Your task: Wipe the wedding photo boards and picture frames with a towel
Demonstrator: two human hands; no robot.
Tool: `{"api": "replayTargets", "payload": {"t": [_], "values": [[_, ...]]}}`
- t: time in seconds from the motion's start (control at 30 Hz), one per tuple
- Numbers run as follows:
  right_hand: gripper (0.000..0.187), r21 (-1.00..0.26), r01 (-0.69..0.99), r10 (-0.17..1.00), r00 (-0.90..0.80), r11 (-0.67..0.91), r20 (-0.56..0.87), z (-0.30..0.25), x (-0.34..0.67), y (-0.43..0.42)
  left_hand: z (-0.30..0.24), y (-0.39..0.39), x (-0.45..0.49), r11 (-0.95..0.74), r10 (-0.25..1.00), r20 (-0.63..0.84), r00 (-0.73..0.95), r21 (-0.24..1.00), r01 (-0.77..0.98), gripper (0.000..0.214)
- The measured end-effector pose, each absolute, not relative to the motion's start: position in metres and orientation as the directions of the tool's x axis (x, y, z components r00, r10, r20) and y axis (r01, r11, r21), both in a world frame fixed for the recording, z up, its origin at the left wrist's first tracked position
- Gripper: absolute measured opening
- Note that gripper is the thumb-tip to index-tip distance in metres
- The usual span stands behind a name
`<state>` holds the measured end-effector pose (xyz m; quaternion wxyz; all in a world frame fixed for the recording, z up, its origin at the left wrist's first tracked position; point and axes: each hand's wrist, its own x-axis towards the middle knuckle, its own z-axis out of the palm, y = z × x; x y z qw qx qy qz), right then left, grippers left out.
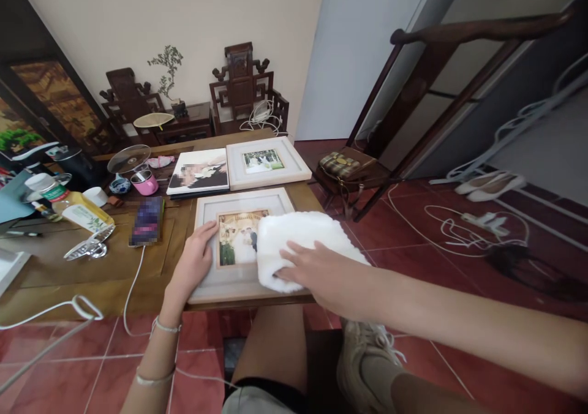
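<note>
A wooden table (pixel 105 282) stretched out in front; at its near edge lay a framed photo (pixel 239 242), with a second frame (pixel 271 175) just beyond. A folded white cloth (pixel 312 227) covered the photo's right part. The right hand (pixel 321 273) lay on the cloth, fingers spread — whether pinching it, I couldn't tell. The left hand (pixel 195 255) lay over the frame's left rim — grip unclear.

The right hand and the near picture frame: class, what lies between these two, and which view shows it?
A fluffy white cloth lies between the right hand and the near picture frame, as the head view shows.
</note>
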<state>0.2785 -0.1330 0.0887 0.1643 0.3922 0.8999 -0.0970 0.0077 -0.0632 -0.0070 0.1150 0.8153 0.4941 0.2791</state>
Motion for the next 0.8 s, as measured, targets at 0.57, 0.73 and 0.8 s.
{"api": "replayTargets", "payload": {"t": [0.57,0.73,0.8], "values": [[0.062,0.236,0.728,0.764,-0.632,0.643,-0.130,0.056,0.291,-0.016,-0.012,-0.060,0.007,-0.489,0.870,0.270,0.412,0.374,0.788,0.051],[0.059,0.072,0.757,0.726,-0.588,0.649,-0.357,0.083,0.271,-0.057,-0.012,-0.061,0.009,-0.481,0.874,0.280,0.397,0.387,0.786,0.047],[0.055,0.000,0.787,0.694,-0.543,0.616,-0.473,0.099,0.262,-0.085,-0.012,-0.061,0.009,-0.479,0.875,0.273,0.399,0.381,0.791,0.047]]}}
